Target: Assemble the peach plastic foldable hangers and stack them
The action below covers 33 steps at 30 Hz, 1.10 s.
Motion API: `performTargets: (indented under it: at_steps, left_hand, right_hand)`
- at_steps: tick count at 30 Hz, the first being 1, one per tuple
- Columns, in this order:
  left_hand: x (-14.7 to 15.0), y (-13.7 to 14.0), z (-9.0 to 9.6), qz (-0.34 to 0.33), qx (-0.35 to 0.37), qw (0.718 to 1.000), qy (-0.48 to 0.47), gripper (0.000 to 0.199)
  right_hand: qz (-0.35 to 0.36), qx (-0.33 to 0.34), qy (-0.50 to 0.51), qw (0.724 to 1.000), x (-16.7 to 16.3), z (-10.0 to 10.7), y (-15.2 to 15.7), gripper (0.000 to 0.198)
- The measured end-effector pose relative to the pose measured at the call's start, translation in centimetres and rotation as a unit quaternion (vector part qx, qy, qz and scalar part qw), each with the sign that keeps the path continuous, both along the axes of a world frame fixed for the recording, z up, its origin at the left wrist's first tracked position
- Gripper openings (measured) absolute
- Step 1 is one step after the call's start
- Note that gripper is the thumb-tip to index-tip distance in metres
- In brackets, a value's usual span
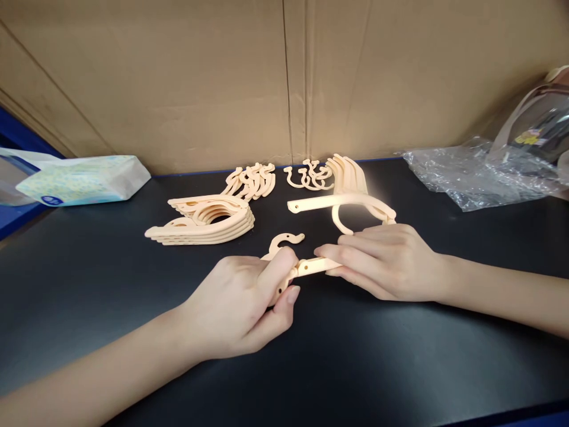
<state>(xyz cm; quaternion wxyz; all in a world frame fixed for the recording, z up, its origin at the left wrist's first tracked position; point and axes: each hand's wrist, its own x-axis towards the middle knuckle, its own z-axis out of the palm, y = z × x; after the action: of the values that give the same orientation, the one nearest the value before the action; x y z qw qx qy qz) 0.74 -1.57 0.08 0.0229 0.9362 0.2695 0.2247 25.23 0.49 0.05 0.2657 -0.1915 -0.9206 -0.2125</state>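
Observation:
Low over the front middle of the table, my two hands meet at cream plastic pieces that look like folding-hanger parts. My left hand [251, 299] is closed around a piece with a curved hook [287, 238] rising above the knuckles. A straight arm piece [316, 266] with a small hole is gripped by the fingers of my right hand [391, 264], its end meeting the left-hand piece at my left thumb and fingers. My palms hide the rest of both. Just beyond my right hand is a long curved arm [326, 202]; whether the hand touches it cannot be told.
A stack of curved hanger arms [208, 237] lies at left, with loose hooks [253, 181] behind it. More hooks [309, 178] and upright curved arms [349, 172] sit behind my right hand. A tissue pack [89, 178], clear plastic bag [471, 175] and cardboard wall [200, 83] border the black table [355, 367].

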Motion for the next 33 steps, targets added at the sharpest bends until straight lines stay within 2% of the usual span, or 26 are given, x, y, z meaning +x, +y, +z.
performTargets:
  at_steps: [7,14,18,24,30,33]
  left_hand:
    - [0.1,0.1,0.1,0.037,-0.06,0.997,0.006,0.011]
    - [-0.5,0.6,-0.2,0.054,-0.004,0.998,-0.011,0.032]
    - [-0.5,0.4,0.0,0.053,0.013,0.998,-0.015,0.036]
    - [-0.3,0.1,0.1,0.06,-0.048,0.997,0.011,0.029]
    - [0.1,-0.2,0.2,0.111,-0.077,0.991,-0.006,0.038]
    - [0.3,-0.4,0.3,0.114,-0.093,0.989,-0.001,0.038]
  right_hand:
    - [0.004,-0.039,0.004,0.999,0.1,-0.1,0.3,0.024]
    - [0.014,-0.06,0.022,0.998,0.2,-0.4,0.4,0.023]
    - [0.014,-0.057,0.012,0.998,0.2,-0.4,0.4,0.024]
    - [0.017,-0.031,-0.004,0.999,0.2,-0.1,0.4,0.029]
    - [0.018,-0.022,-0.011,1.0,0.0,0.0,0.4,0.029]
    - [0.027,-0.011,-0.015,0.999,0.1,-0.1,0.4,0.026]
